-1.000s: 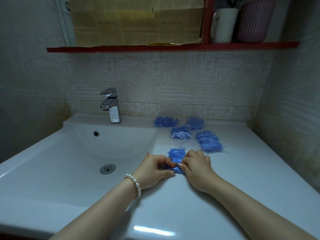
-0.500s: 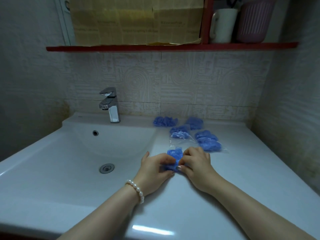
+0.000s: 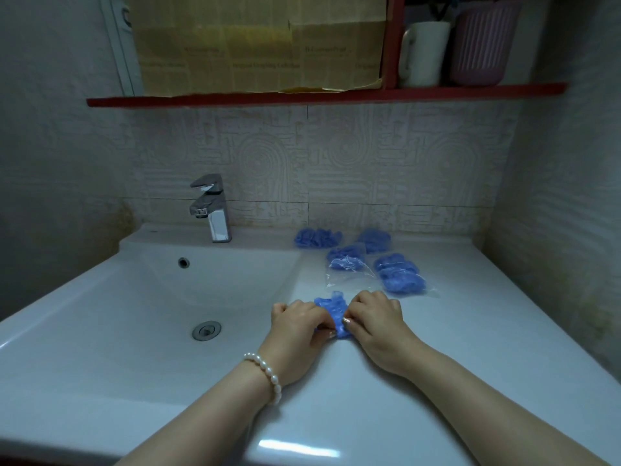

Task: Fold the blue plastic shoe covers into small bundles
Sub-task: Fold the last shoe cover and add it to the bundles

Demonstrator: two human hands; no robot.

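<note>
Folding at frame centre.
My left hand (image 3: 297, 322) and right hand (image 3: 376, 319) both pinch 1 blue shoe cover (image 3: 334, 312) on the desk (image 3: 437, 338).

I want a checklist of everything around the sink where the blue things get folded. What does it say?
Surface: white counter beside the sink basin.
Job's things: one blue shoe cover between the hands; four blue bundles behind it, near a clear plastic bag.
Clutter: nothing seen.
Grippers: left hand and right hand both pinch the shoe cover.
Cables: nothing seen.
Surroundings: faucet, tiled wall, red shelf holding a white mug and pink container.
</note>
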